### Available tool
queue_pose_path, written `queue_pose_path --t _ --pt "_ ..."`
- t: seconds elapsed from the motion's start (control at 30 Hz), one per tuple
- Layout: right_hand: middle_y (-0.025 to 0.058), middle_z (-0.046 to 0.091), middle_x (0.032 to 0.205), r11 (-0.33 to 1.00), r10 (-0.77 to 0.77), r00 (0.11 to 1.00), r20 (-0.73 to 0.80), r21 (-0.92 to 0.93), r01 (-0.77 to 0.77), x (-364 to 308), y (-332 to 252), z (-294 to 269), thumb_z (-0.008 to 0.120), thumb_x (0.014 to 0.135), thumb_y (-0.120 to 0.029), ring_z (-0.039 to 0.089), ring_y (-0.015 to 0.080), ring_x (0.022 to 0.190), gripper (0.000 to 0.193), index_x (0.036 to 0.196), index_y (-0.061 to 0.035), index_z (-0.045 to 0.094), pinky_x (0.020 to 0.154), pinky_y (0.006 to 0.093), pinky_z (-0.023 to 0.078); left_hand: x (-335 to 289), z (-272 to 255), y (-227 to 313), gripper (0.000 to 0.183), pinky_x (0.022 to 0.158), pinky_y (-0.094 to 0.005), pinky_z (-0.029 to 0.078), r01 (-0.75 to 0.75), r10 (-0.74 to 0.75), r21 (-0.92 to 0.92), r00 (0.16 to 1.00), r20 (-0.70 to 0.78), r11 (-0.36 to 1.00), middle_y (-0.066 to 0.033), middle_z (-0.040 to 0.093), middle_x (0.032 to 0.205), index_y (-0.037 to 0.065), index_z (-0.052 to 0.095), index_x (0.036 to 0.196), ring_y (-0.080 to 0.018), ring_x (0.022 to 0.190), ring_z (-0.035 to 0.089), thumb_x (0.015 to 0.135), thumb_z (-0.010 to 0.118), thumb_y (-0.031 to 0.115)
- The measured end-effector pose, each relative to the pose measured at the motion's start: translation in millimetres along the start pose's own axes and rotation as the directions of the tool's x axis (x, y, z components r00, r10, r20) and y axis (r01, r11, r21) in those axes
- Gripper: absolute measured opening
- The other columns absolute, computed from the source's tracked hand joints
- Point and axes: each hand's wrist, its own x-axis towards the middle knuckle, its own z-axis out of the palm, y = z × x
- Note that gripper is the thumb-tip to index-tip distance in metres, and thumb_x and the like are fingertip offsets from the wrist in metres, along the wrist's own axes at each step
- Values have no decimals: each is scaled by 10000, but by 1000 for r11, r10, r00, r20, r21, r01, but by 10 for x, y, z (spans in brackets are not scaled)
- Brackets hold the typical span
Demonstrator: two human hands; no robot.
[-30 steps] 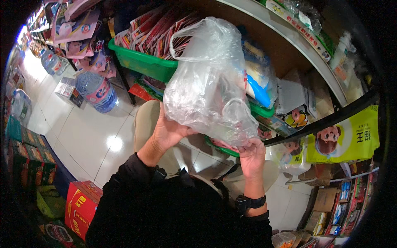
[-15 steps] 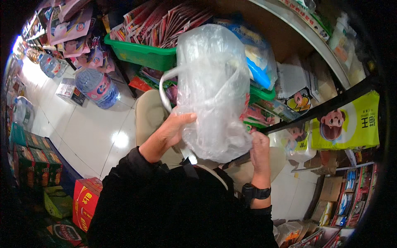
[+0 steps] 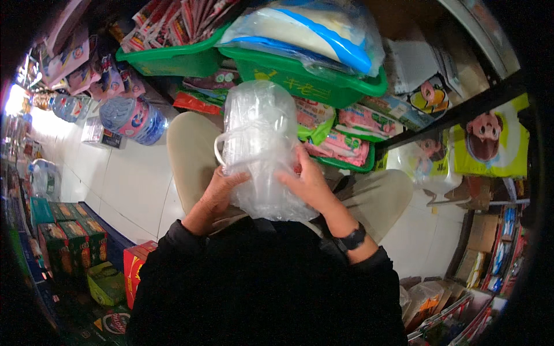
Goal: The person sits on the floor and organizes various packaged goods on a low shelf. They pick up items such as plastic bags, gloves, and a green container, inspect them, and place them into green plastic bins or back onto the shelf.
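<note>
A cylinder-shaped bundle in a clear plastic bag (image 3: 259, 132) stands out over my lap, its loose film crumpled at the near end. What the cloudy layers wrap cannot be made out. My left hand (image 3: 222, 187) grips the near left side, thumb across the film, beside a white looped handle (image 3: 219, 151) of the bag. Against the right side, my right hand (image 3: 309, 180) holds the bag with its thumb on top; the other fingers are partly hidden behind it.
Beyond the bundle are a green tub (image 3: 311, 86) topped by a blue-and-white plastic pack (image 3: 311, 34), and a green basket (image 3: 167, 62) of red packets. Pink packs (image 3: 340, 149) lie lower right. A large water bottle (image 3: 135, 120) stands on the floor at left; boxes (image 3: 72, 233) are stacked nearer.
The bagged bundle has come down toward my lap and looks more compact. My right hand has left the bag's lower right corner and moved inward onto its side. More of the green tub shows.
</note>
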Motion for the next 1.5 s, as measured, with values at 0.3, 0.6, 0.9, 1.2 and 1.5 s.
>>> queue_pose_path --t 0.3,0.6,0.9,1.2,1.5 --pt "62 658 1041 566 582 811 -63 748 -347 21 693 -232 491 951 -182 640 175 827 298 1212 -57 559 688 329 546 282 228 4 491 874 -403 533 305 -303 -144 952 37 941 -126 628 1161 -15 486 1320 -256 1031 633 886 645 147" --pt "118 506 1313 601 529 842 104 654 -459 -139 570 -120 660 877 -403 537 252 1152 721 1421 -41 357 943 397 476 456 448 -259 421 829 -325 511 116 -199 283 937 285 952 -76 670 1063 -10 600 1219 -164 920 637 840 700 143" --pt "126 611 1138 585 623 774 -113 724 -365 -88 364 -384 701 819 -314 631 257 967 602 1302 -20 497 811 385 538 774 697 -256 425 852 -345 515 31 -166 362 923 348 932 -83 655 1104 -3 560 1259 -158 967 625 877 677 144" --pt "126 644 1075 708 589 735 -335 653 -270 242 726 -1058 680 837 -307 664 258 879 509 1234 -19 545 737 380 560 975 920 -135 527 909 -352 496 -90 6 202 924 383 975 -96 613 1181 17 453 1358 -177 1038 606 912 644 223" --pt "137 663 975 656 561 757 -336 738 -158 406 692 -1371 681 859 -251 670 268 798 427 1181 9 578 687 408 565 2198 327 -167 303 991 -366 477 -519 496 151 852 165 842 -126 562 1299 52 557 1226 -268 1122 589 973 481 202"
